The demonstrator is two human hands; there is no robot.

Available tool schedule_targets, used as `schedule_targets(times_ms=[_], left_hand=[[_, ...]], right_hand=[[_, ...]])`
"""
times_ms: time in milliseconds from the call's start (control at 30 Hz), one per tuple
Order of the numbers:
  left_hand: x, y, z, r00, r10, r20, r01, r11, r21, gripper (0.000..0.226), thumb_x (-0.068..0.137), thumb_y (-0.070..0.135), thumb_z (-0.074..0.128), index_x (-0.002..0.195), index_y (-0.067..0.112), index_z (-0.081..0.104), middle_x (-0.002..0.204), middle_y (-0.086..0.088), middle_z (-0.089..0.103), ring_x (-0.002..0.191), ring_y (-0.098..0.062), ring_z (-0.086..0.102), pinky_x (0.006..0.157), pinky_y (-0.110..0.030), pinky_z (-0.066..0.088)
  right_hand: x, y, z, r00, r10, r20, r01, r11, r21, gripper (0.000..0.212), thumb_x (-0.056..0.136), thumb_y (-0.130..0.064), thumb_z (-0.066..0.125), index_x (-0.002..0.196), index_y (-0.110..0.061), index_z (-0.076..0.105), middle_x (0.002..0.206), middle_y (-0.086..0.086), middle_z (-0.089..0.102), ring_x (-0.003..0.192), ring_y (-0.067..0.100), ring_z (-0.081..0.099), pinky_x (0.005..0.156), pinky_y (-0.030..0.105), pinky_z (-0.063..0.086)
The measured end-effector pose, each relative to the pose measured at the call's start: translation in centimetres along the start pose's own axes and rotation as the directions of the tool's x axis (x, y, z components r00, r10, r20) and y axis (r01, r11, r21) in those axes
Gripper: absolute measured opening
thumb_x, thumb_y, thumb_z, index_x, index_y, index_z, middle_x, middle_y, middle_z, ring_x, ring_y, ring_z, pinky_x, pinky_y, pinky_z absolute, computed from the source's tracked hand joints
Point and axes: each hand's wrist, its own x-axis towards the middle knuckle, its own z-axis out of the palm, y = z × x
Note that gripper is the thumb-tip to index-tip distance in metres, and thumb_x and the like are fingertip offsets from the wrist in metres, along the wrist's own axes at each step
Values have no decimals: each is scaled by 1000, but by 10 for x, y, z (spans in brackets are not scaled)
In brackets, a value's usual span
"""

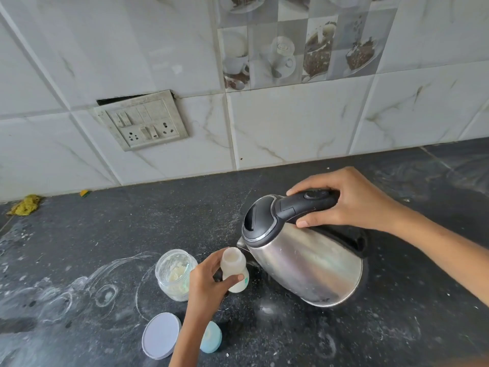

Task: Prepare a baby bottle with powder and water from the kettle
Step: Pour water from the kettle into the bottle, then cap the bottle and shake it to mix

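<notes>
Baby bottle (235, 271), open-topped, low centre of frame, standing on the dark counter (132, 234); left hand (209, 284) wraps fingers and thumb round its body. Kettle (299, 255), steel with black lid, tilted left, spout just beside the bottle mouth; right hand (349, 200) grips its black handle. Glass jar (174, 274) with pale powder touching left of the hand. White lid (161, 335) and blue cap (211, 337) at bottom. Switchboard (143, 120) on tiled wall, upper left.
</notes>
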Motion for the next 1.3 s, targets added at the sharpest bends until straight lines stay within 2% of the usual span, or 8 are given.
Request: schedule_targets(times_ms=[300,500,700,867,1000,1133,1233,1300], left_hand=[[-18,14,-2,984,-6,-176,-2,999,-41,52,64,7,85,109,23,64,100,15,68,90,18,61,78,1,46],[-32,24,-6,976,2,-216,-19,997,-75,53,64,2,84,109,25,64,86,30,70,91,14,63,79,-1,47],[-49,34,-9,966,33,-258,-54,996,-77,51,64,5,84,106,26,66,87,36,68,92,10,65,81,-3,48],[-62,40,-13,955,44,-295,-62,997,-53,54,62,4,85,102,34,65,82,42,64,87,17,63,77,0,46],[-76,42,-20,946,49,-320,-70,996,-56,55,61,3,86,102,33,65,84,40,66,87,12,65,75,-3,49],[-89,42,-34,946,66,-318,-84,996,-43,56,61,1,85,99,35,64,83,41,65,84,15,64,72,-2,49],[-99,39,-51,947,78,-312,-86,996,-14,56,60,7,86,100,38,64,89,40,66,88,9,66,78,-8,52],[-105,34,-64,947,66,-316,-77,997,-25,55,60,10,87,105,33,66,98,32,68,92,2,67,83,-14,53]], right_hand=[[-50,40,50,878,148,-455,-16,960,281,46,60,-17,91,103,-20,76,98,-12,76,93,6,71,82,14,49],[-60,48,95,764,135,-631,40,966,255,47,62,-10,91,106,-10,74,97,-7,76,89,1,71,79,14,52],[-71,57,129,667,183,-722,54,955,292,43,67,-6,88,107,-9,71,102,-6,74,92,1,70,83,14,50],[-77,55,139,681,147,-717,43,970,240,42,75,-15,84,113,-5,68,106,1,73,96,6,68,83,20,53],[-86,49,144,673,65,-736,-94,996,2,50,83,-25,76,127,-7,59,120,7,59,108,18,58,93,19,46],[-100,31,169,630,-183,-755,-32,965,-260,49,81,-9,74,125,-1,54,132,19,50,125,28,48,107,43,37],[-104,10,206,743,-277,-610,122,951,-283,43,83,-10,73,122,-8,56,130,13,54,124,25,50,108,43,35],[-103,2,232,835,-250,-490,143,959,-246,36,87,-14,71,121,-10,60,130,8,56,122,22,52,106,40,39]])
